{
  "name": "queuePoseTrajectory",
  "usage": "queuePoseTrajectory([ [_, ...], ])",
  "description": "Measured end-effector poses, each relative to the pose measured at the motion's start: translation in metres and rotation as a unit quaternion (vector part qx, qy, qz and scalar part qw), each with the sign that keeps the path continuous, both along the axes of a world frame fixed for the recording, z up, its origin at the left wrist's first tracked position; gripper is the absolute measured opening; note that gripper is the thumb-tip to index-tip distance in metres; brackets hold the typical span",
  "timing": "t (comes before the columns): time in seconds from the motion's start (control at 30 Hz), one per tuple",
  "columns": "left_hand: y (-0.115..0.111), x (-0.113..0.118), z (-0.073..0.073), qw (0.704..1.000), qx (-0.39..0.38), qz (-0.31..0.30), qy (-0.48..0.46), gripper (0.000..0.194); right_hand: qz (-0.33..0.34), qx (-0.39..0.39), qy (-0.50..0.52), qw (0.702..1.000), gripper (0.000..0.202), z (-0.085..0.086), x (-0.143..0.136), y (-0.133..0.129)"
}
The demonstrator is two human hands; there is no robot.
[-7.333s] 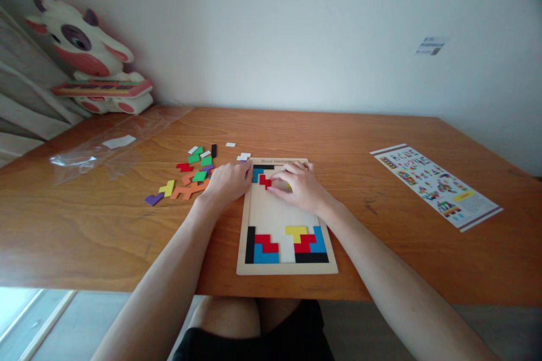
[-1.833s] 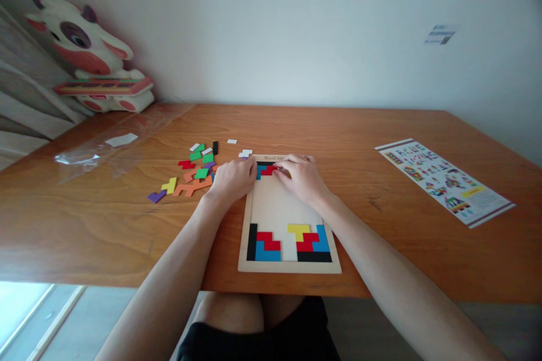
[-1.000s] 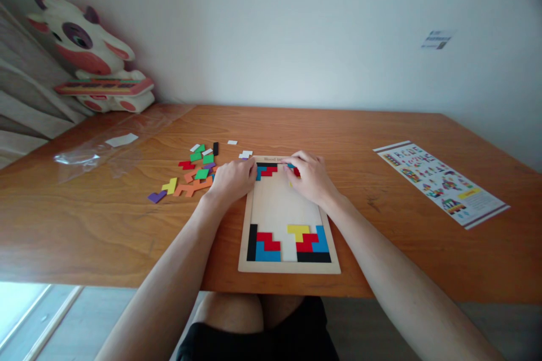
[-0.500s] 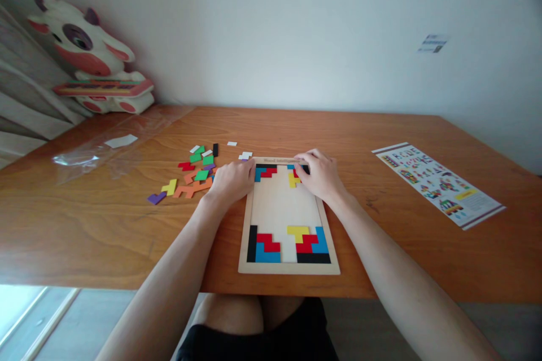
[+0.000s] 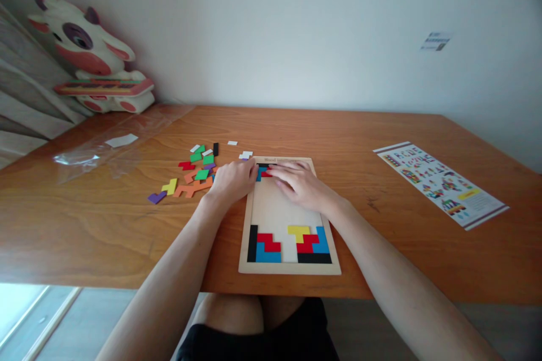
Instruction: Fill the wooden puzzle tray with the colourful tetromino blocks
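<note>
The wooden puzzle board (image 5: 288, 203) lies near the table's front edge. My left hand (image 5: 235, 180) is closed around its upper left edge. Across the top of the board reaches my right hand (image 5: 302, 185), its fingers stretched out, fingertips at the red piece (image 5: 266, 174) and blue piece (image 5: 261, 172) in the upper left corner. The upper right pieces are hidden beneath this hand. Along the bottom sit a black bar (image 5: 252, 243), a red zigzag piece (image 5: 269, 243), a blue piece (image 5: 268, 257), a yellow T piece (image 5: 300, 231) and several others.
Loose pieces, such as a green piece (image 5: 202, 175), an orange piece (image 5: 185, 190) and a purple piece (image 5: 157, 197), lie left of the board. Behind them are a clear plastic bag (image 5: 80, 163) and a cow toy keyboard (image 5: 104, 87). A printed sheet (image 5: 440, 183) rests at the right.
My right hand has moved left from the board's upper right corner to the upper left pieces, covering the upper right ones. My left hand stays at the left edge.
</note>
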State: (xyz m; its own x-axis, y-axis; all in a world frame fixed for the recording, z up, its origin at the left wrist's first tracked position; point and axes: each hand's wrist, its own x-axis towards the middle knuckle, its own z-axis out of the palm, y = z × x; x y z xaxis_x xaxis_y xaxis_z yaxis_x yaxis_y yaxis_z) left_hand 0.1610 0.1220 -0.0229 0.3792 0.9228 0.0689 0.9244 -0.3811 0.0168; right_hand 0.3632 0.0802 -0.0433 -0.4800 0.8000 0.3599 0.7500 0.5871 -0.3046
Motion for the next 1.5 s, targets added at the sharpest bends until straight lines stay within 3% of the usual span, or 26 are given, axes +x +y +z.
queuePoseTrajectory([
  [0.47, -0.0007, 0.0004, 0.0013, 1.0, 0.003, -0.006, -0.001, 0.041, -0.017, 0.007, 0.005, 1.0, 0.015, 0.0058, -0.0011, -0.0028],
  [1.03, -0.0022, 0.0008, 0.004, 1.0, 0.002, -0.002, -0.003, 0.048, -0.038, 0.028, -0.008, 0.999, 0.016, 0.0049, -0.002, -0.0017],
  [1.5, -0.0022, -0.0001, 0.0039, 1.0, -0.004, -0.013, -0.005, 0.042, -0.043, 0.022, -0.018, 0.999, 0.017, 0.0038, 0.0015, -0.0012],
])
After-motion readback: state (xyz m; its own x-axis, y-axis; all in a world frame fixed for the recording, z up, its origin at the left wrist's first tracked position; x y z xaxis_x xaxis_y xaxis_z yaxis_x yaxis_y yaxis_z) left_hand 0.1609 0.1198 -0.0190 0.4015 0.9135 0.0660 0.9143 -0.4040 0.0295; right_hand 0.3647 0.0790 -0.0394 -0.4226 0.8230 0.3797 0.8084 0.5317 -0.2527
